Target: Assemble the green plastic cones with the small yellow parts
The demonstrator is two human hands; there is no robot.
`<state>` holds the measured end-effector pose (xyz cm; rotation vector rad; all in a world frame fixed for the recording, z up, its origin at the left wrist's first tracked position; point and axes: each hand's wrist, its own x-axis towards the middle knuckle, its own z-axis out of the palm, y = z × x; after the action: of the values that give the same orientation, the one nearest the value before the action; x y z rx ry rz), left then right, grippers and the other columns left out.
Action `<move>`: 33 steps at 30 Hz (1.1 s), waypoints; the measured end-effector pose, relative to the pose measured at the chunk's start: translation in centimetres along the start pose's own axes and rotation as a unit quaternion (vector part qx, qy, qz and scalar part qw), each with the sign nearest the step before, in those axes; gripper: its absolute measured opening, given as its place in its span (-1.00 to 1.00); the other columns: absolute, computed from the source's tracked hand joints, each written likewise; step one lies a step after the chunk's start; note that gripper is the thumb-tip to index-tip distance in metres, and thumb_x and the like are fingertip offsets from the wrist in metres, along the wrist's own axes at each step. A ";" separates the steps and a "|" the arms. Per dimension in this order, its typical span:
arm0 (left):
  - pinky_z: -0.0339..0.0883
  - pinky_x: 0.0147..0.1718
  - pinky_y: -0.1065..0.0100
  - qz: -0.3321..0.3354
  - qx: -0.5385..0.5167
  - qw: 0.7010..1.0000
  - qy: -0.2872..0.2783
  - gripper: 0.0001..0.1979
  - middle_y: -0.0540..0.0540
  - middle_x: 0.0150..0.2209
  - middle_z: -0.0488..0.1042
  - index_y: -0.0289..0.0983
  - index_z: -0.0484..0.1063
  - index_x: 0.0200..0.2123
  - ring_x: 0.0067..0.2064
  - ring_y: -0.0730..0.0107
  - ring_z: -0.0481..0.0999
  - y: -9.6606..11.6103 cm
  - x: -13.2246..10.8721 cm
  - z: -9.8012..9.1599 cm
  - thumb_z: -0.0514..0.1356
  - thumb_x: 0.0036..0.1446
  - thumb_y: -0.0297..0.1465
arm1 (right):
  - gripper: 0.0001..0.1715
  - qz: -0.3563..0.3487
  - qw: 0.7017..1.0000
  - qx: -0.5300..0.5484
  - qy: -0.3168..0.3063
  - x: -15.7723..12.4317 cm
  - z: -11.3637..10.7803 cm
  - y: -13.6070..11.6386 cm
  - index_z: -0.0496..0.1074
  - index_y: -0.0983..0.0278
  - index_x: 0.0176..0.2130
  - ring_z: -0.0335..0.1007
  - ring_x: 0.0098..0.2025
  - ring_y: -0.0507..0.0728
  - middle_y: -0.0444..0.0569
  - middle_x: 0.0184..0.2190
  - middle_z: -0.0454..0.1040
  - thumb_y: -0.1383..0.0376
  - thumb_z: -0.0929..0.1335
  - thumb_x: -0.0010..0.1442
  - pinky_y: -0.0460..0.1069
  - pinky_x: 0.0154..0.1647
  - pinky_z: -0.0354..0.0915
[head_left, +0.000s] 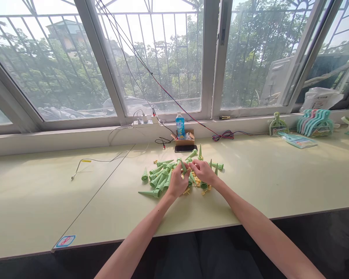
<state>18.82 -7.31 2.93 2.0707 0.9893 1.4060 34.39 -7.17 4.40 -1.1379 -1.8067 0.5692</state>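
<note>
My left hand [178, 183] is closed around a green plastic watering spike [183, 166], its pointed end showing above the fingers. Close beside it, my right hand [204, 172] has its fingertips pinched together at the spike. What sits between those fingertips is too small to make out. Around both hands lies a heap of similar green spikes [162, 177], most on their sides, with a few upright, such as one spike [144, 175] at the left. Small yellow plastic pieces [204, 191] are scattered among and below the spikes, partly hidden by my hands.
Behind the heap lie a dark phone [186, 148] and a small cardboard box [184, 142] by a blue bottle [180, 126]. A thin cable [99, 160] crosses the table's left part. Green dustpan-like items [314, 123] stand at the far right under the window.
</note>
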 end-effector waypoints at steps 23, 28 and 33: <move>0.44 -0.16 0.28 -0.009 -0.007 1.000 -0.013 -0.93 -0.08 -0.26 0.47 -0.23 0.35 -0.25 -0.22 0.36 0.48 0.2 0.0 0.0 0.13 0.19 -0.37 | -0.45 -0.021 0.998 -0.048 0.020 0.1 0.1 0.5 0.03 0.24 -0.59 -0.07 -0.55 0.00 -0.20 -0.66 0.03 0.05 0.17 0.34 -0.04 -0.50 -0.08; 0.45 -0.17 0.31 -0.012 -0.018 1.000 0.003 -0.92 -0.06 -0.27 0.46 -0.23 0.35 -0.24 -0.24 0.40 0.48 0.0 0.0 0.1 0.13 0.22 -0.36 | -0.52 -0.019 0.999 -0.032 0.017 0.0 0.1 0.3 0.12 0.24 -0.54 0.00 -0.56 0.00 -0.21 -0.65 0.11 0.06 0.18 0.33 -0.06 -0.50 -0.04; 0.46 -0.20 0.34 -0.013 -0.023 1.000 0.011 -0.90 -0.05 -0.28 0.46 -0.23 0.36 -0.26 -0.28 0.42 0.48 0.2 0.1 0.1 0.13 0.22 -0.33 | -0.58 -0.015 1.000 -0.019 0.006 0.0 0.1 0.3 0.15 0.24 -0.51 0.02 -0.56 0.00 -0.21 -0.65 0.14 0.09 0.19 0.31 -0.06 -0.50 -0.02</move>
<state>18.98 -7.35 3.05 2.0064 0.9805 1.4283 34.46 -7.05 4.15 -1.1344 -1.8284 0.5113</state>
